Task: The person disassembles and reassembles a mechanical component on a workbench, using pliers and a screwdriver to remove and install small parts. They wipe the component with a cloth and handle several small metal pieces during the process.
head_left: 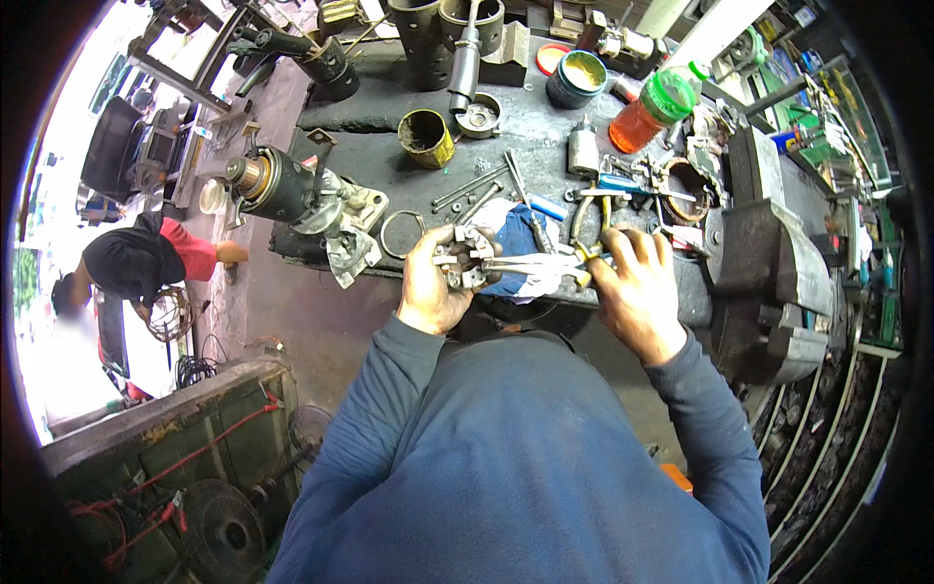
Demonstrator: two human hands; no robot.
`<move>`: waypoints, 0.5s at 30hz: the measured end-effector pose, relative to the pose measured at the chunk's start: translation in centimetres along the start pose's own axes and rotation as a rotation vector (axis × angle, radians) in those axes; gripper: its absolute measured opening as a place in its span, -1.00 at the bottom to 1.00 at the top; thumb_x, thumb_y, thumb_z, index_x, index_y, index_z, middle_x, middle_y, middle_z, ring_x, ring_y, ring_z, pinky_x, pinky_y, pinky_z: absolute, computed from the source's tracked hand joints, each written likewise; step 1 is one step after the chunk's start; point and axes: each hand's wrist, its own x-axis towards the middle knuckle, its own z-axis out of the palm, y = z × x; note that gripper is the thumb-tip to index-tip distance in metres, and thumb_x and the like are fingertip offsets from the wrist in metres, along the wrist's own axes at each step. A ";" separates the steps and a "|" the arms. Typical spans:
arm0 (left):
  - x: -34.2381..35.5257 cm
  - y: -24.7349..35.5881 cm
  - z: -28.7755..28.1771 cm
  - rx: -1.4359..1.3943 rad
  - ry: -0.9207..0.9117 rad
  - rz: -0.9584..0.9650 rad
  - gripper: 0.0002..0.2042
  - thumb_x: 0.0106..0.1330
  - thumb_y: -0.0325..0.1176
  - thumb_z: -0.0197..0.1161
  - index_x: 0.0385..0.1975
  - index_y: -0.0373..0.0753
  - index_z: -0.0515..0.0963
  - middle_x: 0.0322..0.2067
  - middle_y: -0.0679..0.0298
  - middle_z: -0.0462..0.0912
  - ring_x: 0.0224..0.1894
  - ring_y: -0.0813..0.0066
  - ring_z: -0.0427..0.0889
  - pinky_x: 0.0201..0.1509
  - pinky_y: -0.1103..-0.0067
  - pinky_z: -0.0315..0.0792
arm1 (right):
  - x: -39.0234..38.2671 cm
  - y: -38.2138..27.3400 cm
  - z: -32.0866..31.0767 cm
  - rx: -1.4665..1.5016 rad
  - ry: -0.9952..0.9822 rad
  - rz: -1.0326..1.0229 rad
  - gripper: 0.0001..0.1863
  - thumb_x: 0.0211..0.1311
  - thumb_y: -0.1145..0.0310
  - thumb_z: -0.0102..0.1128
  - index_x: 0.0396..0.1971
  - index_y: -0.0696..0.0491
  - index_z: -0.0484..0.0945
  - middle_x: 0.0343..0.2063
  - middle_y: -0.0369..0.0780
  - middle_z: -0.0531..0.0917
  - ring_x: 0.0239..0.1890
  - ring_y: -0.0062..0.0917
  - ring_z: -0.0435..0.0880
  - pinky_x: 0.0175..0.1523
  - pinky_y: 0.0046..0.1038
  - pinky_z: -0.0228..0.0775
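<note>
Clamped around a small grey metal bracket part (pixel 462 261), the left hand (pixel 438 282) holds it just above the near edge of the dark, greasy metal workbench (pixel 389 97), a little left of the frame's centre, fingers curled over its top. Far off at the left edge, another person in a red shirt and dark head covering (pixel 146 258) bends over a round wire cage (pixel 170 311). On the bench's left end lies a black cylindrical starter motor with a silver cast housing (pixel 306 200), and just right of it a plain steel ring (pixel 401 234) lies flat, near the left hand's knuckles. Higher up, toward the top centre, stands a yellow-stained tin cup (pixel 426 136). Between the hands a blue and white rag (pixel 520 258) lies under the work, and pale-jawed pliers with yellow-green grips (pixel 545 261) reach across it so that their tips meet the bracket part. Right of centre, the right hand (pixel 637 292) is closed around those plier grips. Above it, an orange plastic bottle with a green cap (pixel 654 109) lies tilted near a blue-green tin of pale grease (pixel 576 78). Toward the right edge, a heavy dark grey bench vise (pixel 778 273) sits just beside the right wrist.
</note>
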 end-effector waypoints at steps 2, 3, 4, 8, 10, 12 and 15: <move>0.4 -0.6 -0.8 0.033 -0.020 0.024 -0.54 0.51 -0.04 0.03 -0.06 -0.35 0.68 -0.14 0.03 0.79 -0.10 0.10 0.76 0.01 0.17 0.62 | -0.2 0.2 -1.5 0.117 0.106 0.032 -0.80 0.06 0.38 0.33 -0.26 0.00 0.70 0.10 -0.11 0.59 0.15 -0.13 0.53 0.27 0.05 0.34; 0.4 -0.9 -0.3 0.043 0.013 0.059 -0.53 0.51 -0.03 0.03 -0.05 -0.35 0.68 -0.13 0.03 0.79 -0.10 0.10 0.76 -0.01 0.18 0.62 | -0.2 0.7 -1.4 0.171 0.132 0.055 -0.82 0.13 0.35 0.28 -0.25 -0.01 0.71 0.12 -0.15 0.60 0.19 -0.16 0.52 0.32 0.08 0.30; 0.4 -1.1 0.0 0.052 0.047 0.094 -0.53 0.50 -0.02 0.03 -0.04 -0.35 0.68 -0.13 0.03 0.79 -0.10 0.10 0.76 -0.02 0.18 0.61 | 0.0 1.0 -0.7 0.067 0.062 0.026 -0.82 0.13 0.35 0.28 -0.26 -0.01 0.71 0.12 -0.16 0.60 0.19 -0.17 0.52 0.33 0.10 0.28; 0.0 -2.3 -0.5 -0.052 0.034 0.052 -0.50 0.51 -0.01 0.02 -0.01 -0.36 0.67 -0.16 0.04 0.78 -0.10 0.10 0.75 0.07 0.14 0.63 | -0.6 2.6 0.3 -0.072 0.021 -0.042 -0.82 0.13 0.32 0.30 -0.26 -0.03 0.73 0.14 -0.21 0.63 0.21 -0.22 0.55 0.39 0.24 0.18; -0.4 -2.4 -0.7 -0.121 0.020 0.039 -0.48 0.51 0.04 0.02 0.08 -0.32 0.63 -0.19 0.05 0.77 -0.17 0.15 0.77 -0.07 0.23 0.69 | 0.4 4.2 0.2 -0.076 0.054 0.005 -0.79 0.11 0.34 0.32 -0.23 -0.03 0.73 0.14 -0.20 0.64 0.22 -0.23 0.55 0.43 0.25 0.14; -0.7 -1.8 -0.7 -0.200 -0.050 -0.013 -0.45 0.51 0.08 0.03 0.15 -0.30 0.61 -0.21 0.06 0.76 -0.24 0.17 0.77 -0.18 0.29 0.72 | -0.2 5.8 2.1 -0.046 0.024 0.103 -0.74 0.09 0.39 0.36 -0.16 0.01 0.75 0.14 -0.13 0.62 0.21 -0.18 0.55 0.43 0.18 0.20; -0.5 -2.4 -2.1 -0.389 -0.076 -0.062 -0.51 0.53 0.08 0.06 0.10 -0.23 0.61 -0.21 0.09 0.73 -0.35 0.18 0.77 -0.34 0.34 0.70 | -1.2 8.6 6.3 0.026 -0.170 0.275 -0.70 0.14 0.37 0.45 -0.10 0.07 0.70 0.06 -0.05 0.57 0.11 -0.08 0.54 0.20 -0.07 0.43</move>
